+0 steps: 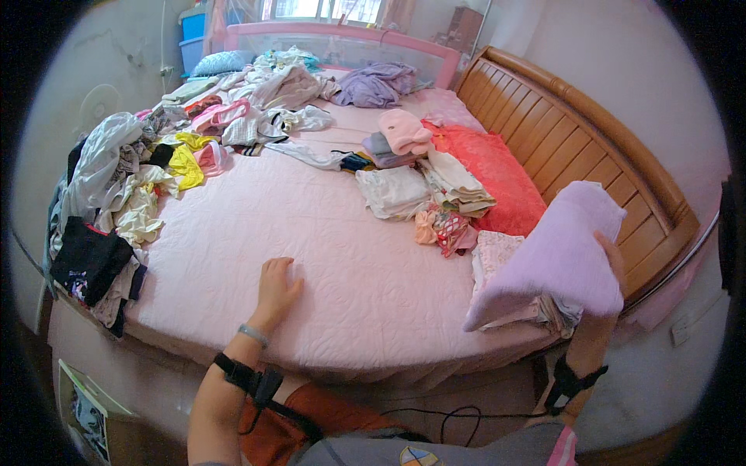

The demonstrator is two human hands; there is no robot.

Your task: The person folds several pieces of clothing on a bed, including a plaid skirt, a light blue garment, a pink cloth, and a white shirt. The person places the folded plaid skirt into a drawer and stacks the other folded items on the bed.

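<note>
My right hand (612, 262) grips a folded lavender cloth (553, 256) by its right side, and the cloth partly hides the hand. Under the cloth, partly covered, is a stack of folded clothes with a floral-print garment (495, 250) on top. On the pink quilted bedspread (326, 227) rests or hovers my left hand (278, 291), holding nothing, thumb apart from the fingers. Beyond the stack sit a bunched patterned garment (449, 230), a folded white garment (393, 192) and folded cream cloths (457, 180). A pink fleecy item (402, 131) tops a small grey pile (387, 148).
Loose clothes (140, 157) heap along the bed's left side, with a black garment (90, 256) at the near corner. A red pillow (495, 169) leans by the wooden headboard (571, 122). Farther back lies a purple bundle (376, 84). A black cable (460, 413) hangs near my body.
</note>
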